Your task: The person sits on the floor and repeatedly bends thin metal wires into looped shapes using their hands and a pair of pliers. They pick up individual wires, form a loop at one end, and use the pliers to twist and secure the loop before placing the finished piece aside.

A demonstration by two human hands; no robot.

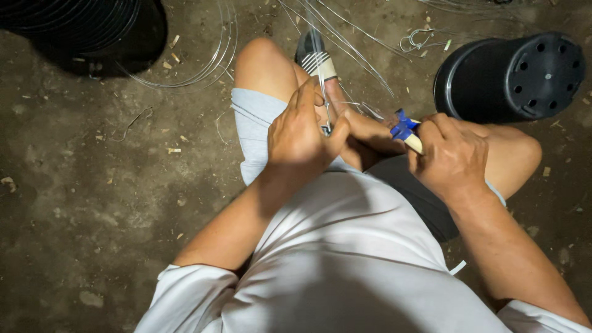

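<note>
I sit on the ground with my knees bent, looking down at my lap. My left hand (pixel 300 132) pinches thin metal wire (pixel 325 108) between thumb and fingers, just above my left thigh. The wire strands run up past my sandalled foot (pixel 316 60). My right hand (pixel 451 154) is closed around a pair of pliers (pixel 406 131) with blue and cream handles; the tool's head points left toward the wire, close to my left thumb. The jaws are partly hidden by my leg and fingers.
A black plastic plant pot (pixel 512 77) lies on its side at the upper right, its holed base facing me. A stack of black pots (pixel 80 28) sits at the upper left. Coils of wire (pixel 206 65) and scraps (pixel 421 40) lie on the dirt floor (pixel 92 185).
</note>
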